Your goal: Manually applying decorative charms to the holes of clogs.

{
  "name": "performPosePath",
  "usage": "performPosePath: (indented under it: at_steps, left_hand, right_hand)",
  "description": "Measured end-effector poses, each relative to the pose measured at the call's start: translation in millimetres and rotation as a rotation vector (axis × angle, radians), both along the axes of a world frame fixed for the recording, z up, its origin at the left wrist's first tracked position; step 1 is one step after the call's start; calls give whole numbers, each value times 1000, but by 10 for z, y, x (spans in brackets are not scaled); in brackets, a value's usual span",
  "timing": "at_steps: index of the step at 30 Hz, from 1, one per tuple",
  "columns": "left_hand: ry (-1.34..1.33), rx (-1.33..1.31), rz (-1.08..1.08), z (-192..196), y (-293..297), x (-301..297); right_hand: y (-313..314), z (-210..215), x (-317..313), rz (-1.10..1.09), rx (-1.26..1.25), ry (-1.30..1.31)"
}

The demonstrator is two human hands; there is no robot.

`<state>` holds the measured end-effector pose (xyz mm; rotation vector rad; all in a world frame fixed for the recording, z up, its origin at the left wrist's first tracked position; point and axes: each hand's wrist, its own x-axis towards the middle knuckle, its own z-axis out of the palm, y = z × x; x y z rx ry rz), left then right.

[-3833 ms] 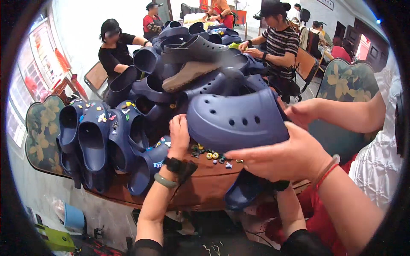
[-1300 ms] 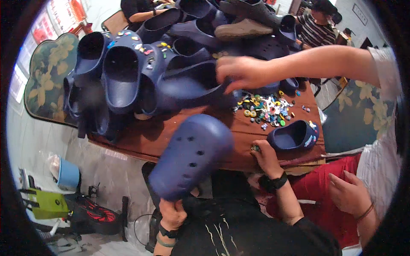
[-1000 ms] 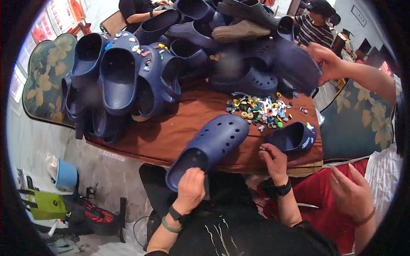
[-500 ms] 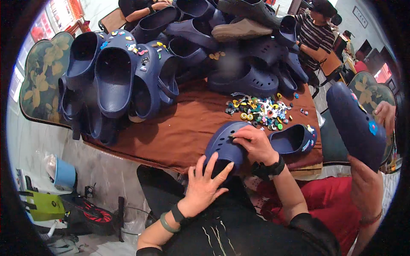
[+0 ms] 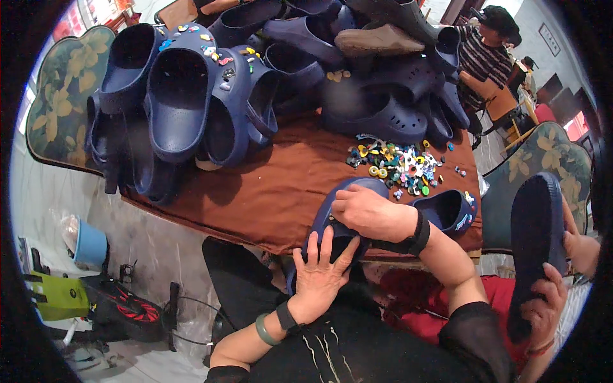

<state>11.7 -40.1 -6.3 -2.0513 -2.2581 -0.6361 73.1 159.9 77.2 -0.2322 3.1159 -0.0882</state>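
A navy-blue foam clog (image 5: 325, 214) with holes in its toe lies at the table's near edge. Spread over its foot opening, my left hand (image 5: 321, 274) holds it with the fingertips on the rim. My right hand (image 5: 367, 210) is closed over the toe, fingers curled in a pinch; whatever they hold is hidden. Just beyond the clog lies a pile of small colourful shoe charms (image 5: 408, 163). To the right of my right hand sits another navy clog (image 5: 445, 210) with charms on it.
Navy clogs (image 5: 179, 108), several with charms, are heaped at the left; more (image 5: 377, 115) are stacked at the back. On the right, another person's hands (image 5: 546, 303) hold a navy clog (image 5: 536, 236) upright. A blue bucket (image 5: 91, 242) stands on the floor at the left.
My right hand has turned and curled down over the clog's toe, its wrist higher. My left hand has shifted slightly right. The person on the right has lowered their clog, its sole now toward me.
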Motion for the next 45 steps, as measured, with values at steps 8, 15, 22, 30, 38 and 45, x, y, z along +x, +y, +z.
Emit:
performPosePath:
  at_steps: [8,15,22,30,38,45]
  left_hand:
    - [-5,47,-219,246,146,-228]
    - [-82,-85,-159,510,268,-331]
    - [7,2,-111,529,443,-354]
    - [51,151,-599,358,528,-288]
    - [-163,202,-474,369,659,-242]
    - [-224,216,-532,325,661,-304]
  right_hand:
    - [156,-279,252,-84,-203,174]
    - [580,-830,963,-885,-253,543]
    - [934,-1000,638,-806,4,274]
    - [1030,-977,689,-685,-64,308]
    - [949,-868,592,-762,68,363]
    - [423,-363,184,-277,-186,404]
